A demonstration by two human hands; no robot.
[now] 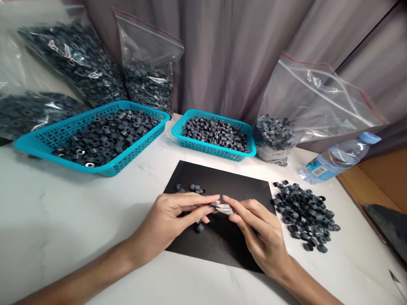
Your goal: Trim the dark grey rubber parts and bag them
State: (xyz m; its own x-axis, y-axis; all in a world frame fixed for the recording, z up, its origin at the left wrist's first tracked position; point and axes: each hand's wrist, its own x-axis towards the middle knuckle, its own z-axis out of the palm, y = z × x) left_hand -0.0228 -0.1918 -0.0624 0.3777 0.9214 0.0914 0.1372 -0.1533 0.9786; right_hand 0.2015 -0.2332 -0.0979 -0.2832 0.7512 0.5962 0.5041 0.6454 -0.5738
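Observation:
Over the black mat [242,180], my left hand [169,218] pinches a small dark grey plastic ring [214,205] between thumb and fingertips. My right hand [262,232] grips a thin, flat, silvery blade [225,209], its tip meeting the ring or lying very close to it. Most of the ring is covered by my fingers. A few more grey rings [197,189] lie on the mat behind my left hand, and another ring [200,227] lies just below its fingers.
A pile of grey rings [304,216] sits right of the mat, near a water bottle [340,159]. Behind are two blue baskets, left [109,169] and middle [217,150], filled with grey parts. Clear zip bags [149,79] of parts stand along the curtain, another bag [274,132] at right.

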